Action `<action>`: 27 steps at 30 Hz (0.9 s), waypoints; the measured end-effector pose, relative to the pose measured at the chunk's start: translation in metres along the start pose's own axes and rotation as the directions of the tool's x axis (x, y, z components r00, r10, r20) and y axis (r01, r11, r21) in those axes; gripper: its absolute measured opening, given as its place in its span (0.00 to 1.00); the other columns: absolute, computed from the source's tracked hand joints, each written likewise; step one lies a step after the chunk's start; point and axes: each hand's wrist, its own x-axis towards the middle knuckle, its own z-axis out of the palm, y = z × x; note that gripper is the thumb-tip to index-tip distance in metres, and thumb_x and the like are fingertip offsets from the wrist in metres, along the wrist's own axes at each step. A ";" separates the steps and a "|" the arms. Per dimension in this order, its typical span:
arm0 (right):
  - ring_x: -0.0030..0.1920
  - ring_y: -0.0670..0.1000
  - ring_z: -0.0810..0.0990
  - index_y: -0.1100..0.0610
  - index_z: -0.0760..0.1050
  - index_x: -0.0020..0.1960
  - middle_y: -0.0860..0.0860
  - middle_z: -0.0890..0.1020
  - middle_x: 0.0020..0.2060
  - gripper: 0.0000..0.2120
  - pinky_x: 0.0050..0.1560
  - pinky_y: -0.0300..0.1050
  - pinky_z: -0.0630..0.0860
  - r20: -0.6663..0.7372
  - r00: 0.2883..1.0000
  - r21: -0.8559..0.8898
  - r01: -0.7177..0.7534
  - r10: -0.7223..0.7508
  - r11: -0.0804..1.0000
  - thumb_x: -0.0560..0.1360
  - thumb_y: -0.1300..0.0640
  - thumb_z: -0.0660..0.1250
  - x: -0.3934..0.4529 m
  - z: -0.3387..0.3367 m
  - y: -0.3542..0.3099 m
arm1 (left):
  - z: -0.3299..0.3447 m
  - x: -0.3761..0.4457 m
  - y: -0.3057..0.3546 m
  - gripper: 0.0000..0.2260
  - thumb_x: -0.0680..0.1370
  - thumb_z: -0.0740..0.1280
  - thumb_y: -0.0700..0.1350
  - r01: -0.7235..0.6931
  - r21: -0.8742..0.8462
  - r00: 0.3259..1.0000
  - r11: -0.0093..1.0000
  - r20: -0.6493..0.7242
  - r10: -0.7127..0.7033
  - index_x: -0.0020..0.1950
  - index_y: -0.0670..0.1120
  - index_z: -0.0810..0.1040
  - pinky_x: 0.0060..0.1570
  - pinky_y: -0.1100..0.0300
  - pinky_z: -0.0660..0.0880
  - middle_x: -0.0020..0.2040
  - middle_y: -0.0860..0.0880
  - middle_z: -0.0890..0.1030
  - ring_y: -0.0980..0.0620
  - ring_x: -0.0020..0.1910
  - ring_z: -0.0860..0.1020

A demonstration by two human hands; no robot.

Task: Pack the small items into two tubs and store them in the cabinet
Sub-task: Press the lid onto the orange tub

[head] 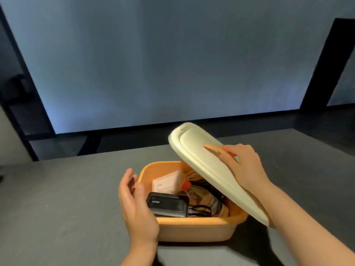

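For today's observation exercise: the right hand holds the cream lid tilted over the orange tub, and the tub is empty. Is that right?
Not quite. The head view shows the right hand holding the cream lid tilted over the orange tub, but the tub is not empty: it holds a black Anker charger, a white box and cables.

I can read one word only: "ANKER", in pale letters on the side of the black charger point(168, 204), which lies inside the orange tub point(192, 227) at its near left corner. I make out no other text, number or sign.
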 end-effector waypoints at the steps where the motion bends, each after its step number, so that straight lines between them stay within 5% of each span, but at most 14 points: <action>1: 0.48 0.43 0.74 0.41 0.78 0.59 0.37 0.76 0.44 0.12 0.52 0.46 0.71 0.059 0.998 0.029 0.031 -0.033 0.999 0.77 0.44 0.62 -0.002 0.015 -0.011 | -0.010 0.006 0.002 0.17 0.78 0.56 0.51 -0.017 0.003 1.000 1.000 -0.016 0.017 0.67 0.57 0.69 0.62 0.59 0.65 0.60 0.63 0.73 0.62 0.63 0.70; 6: 0.54 0.43 0.67 0.41 0.75 0.62 0.39 0.74 0.53 0.15 0.57 0.42 0.63 0.286 0.950 -0.016 0.139 -0.128 0.990 0.77 0.42 0.62 -0.006 0.078 -0.029 | -0.038 0.028 0.007 0.18 0.80 0.60 0.42 -0.105 0.178 0.984 0.978 0.161 0.076 0.67 0.59 0.67 0.62 0.64 0.60 0.66 0.63 0.69 0.69 0.64 0.65; 12: 0.54 0.43 0.67 0.41 0.76 0.61 0.40 0.74 0.52 0.14 0.59 0.43 0.67 0.321 0.945 0.001 0.064 -0.061 0.998 0.77 0.43 0.62 -0.007 0.105 -0.039 | -0.028 0.036 -0.020 0.14 0.78 0.61 0.49 -0.245 0.418 0.828 0.875 0.559 -0.035 0.60 0.67 0.69 0.69 0.53 0.66 0.68 0.65 0.68 0.61 0.67 0.68; 17: 0.62 0.45 0.67 0.42 0.73 0.65 0.41 0.73 0.61 0.16 0.65 0.44 0.66 0.316 0.948 -0.044 -0.003 0.017 0.999 0.78 0.44 0.61 -0.022 0.105 -0.052 | -0.001 0.044 -0.039 0.23 0.81 0.50 0.57 -0.526 0.676 0.708 0.517 0.684 -0.175 0.76 0.56 0.54 0.75 0.55 0.48 0.77 0.56 0.54 0.54 0.76 0.51; 21: 0.73 0.45 0.60 0.42 0.62 0.73 0.41 0.64 0.73 0.22 0.74 0.48 0.58 0.367 0.926 -0.004 -0.097 0.092 0.995 0.80 0.43 0.56 -0.041 0.085 -0.031 | 0.018 0.042 -0.043 0.26 0.81 0.46 0.61 -0.567 0.682 0.668 0.462 0.709 -0.227 0.78 0.54 0.49 0.74 0.54 0.42 0.78 0.55 0.48 0.53 0.77 0.45; 27: 0.77 0.47 0.47 0.45 0.52 0.77 0.45 0.52 0.78 0.25 0.77 0.52 0.41 0.327 0.899 -0.408 -0.143 0.291 0.902 0.82 0.42 0.44 -0.050 0.055 0.010 | 0.066 0.034 -0.047 0.26 0.80 0.49 0.61 -0.742 0.550 0.531 0.384 0.831 -0.164 0.77 0.55 0.53 0.75 0.51 0.44 0.78 0.54 0.50 0.50 0.77 0.47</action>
